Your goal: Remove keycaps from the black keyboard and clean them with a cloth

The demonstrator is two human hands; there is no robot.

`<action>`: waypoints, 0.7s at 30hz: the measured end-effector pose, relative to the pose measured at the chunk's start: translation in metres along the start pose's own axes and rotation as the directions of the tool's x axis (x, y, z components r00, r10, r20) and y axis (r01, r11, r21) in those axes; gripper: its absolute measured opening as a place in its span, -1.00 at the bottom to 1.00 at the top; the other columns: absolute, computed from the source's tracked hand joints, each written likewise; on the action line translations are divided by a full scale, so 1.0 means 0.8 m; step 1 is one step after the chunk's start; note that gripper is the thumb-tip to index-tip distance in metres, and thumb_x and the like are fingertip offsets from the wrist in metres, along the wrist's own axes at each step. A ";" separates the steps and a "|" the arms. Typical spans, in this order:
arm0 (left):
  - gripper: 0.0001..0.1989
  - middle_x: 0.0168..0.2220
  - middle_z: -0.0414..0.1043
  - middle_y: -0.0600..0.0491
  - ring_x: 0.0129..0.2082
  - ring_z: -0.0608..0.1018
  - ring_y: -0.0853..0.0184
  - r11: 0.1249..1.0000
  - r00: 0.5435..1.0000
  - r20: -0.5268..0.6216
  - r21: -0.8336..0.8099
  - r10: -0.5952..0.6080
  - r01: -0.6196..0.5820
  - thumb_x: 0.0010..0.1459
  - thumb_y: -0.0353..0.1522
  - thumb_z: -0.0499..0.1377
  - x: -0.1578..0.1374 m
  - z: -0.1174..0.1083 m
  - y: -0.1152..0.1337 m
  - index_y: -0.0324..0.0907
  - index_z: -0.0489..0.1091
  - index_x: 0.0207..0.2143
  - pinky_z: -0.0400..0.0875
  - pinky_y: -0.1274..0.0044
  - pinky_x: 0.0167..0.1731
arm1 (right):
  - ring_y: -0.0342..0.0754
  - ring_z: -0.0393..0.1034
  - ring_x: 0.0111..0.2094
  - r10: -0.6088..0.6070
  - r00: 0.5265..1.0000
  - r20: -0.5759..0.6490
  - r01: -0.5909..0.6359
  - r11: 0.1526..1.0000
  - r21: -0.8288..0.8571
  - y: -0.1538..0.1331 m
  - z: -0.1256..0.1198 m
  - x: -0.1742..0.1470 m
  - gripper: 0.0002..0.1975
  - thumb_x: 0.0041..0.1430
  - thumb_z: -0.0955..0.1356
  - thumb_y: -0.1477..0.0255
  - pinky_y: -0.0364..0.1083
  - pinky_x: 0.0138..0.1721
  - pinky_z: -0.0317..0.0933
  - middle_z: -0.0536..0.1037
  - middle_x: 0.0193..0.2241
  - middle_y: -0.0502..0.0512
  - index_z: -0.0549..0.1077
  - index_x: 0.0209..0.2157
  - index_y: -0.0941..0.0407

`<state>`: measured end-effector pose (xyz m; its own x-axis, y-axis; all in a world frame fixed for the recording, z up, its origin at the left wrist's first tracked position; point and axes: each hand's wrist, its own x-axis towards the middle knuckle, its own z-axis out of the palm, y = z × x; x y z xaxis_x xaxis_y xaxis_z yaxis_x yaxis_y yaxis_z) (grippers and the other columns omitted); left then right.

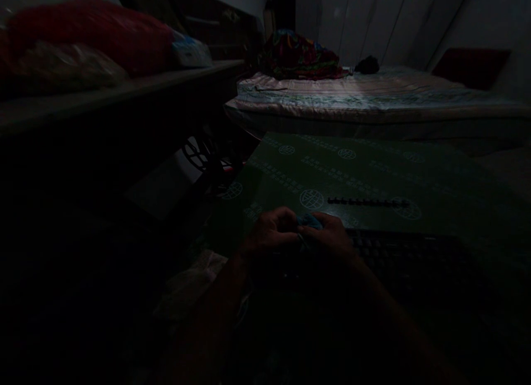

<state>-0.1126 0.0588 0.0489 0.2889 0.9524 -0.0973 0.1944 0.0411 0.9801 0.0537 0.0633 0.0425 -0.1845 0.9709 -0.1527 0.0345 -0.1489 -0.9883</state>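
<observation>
Both hands meet above a dark keyboard (406,258) that lies on a green printed board (274,169). Closed fingers of my left hand (276,230) press one side of a small, crumpled blue cloth (310,221). My right hand (329,233) pinches the same cloth from the other side. Most of the cloth is hidden by the fingers, and the light is very dim. Beyond the keyboard lies a row of small dark pieces (367,202), perhaps keycaps. The keyboard's left part sits in deep shadow beneath my hands.
A crumpled clear plastic bag (191,282) rests by my left forearm. On the left runs a raised shelf (157,83) bearing a red bag (91,34) and a blue-white packet (191,50). Behind the board stands a bed (373,97) with a folded patterned blanket (298,56).
</observation>
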 end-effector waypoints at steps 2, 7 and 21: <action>-0.68 -0.40 0.48 0.07 -0.41 0.52 0.37 1.000 1.000 -0.003 -0.011 0.004 -0.004 -0.18 -0.40 0.33 0.000 0.003 0.001 -0.22 0.34 -0.33 0.35 0.56 -0.40 | -0.23 0.17 -0.64 0.011 1.000 -0.007 -0.011 1.000 0.017 0.001 -0.001 0.002 -0.84 -0.25 0.41 0.37 -0.22 -0.62 0.06 0.32 -0.68 -0.10 0.40 -0.58 0.16; -0.66 -0.41 0.48 0.08 -0.41 0.52 0.38 0.993 1.000 -0.003 -0.121 -0.006 0.005 -0.22 -0.43 0.34 -0.001 0.008 0.006 -0.21 0.34 -0.33 0.36 0.56 -0.39 | -0.23 0.15 -0.66 0.052 0.998 -0.027 -0.050 0.996 0.068 0.002 -0.002 0.004 -0.82 -0.26 0.40 0.34 -0.21 -0.63 0.04 0.31 -0.70 -0.10 0.40 -0.59 0.16; -0.69 -0.40 0.51 0.08 -0.42 0.53 0.38 0.959 0.996 -0.056 -0.278 -0.068 0.050 -0.24 -0.42 0.37 0.002 0.010 0.004 -0.23 0.38 -0.38 0.41 0.55 -0.38 | -0.24 0.17 -0.66 0.068 0.996 -0.060 -0.059 0.988 0.144 0.002 -0.003 0.005 -0.78 -0.26 0.41 0.33 -0.22 -0.62 0.06 0.34 -0.68 -0.09 0.43 -0.54 0.18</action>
<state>-0.1043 0.0580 0.0505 0.2217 0.9629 -0.1537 -0.0598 0.1707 0.9835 0.0550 0.0672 0.0401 -0.1227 0.9680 -0.2191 -0.0959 -0.2313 -0.9681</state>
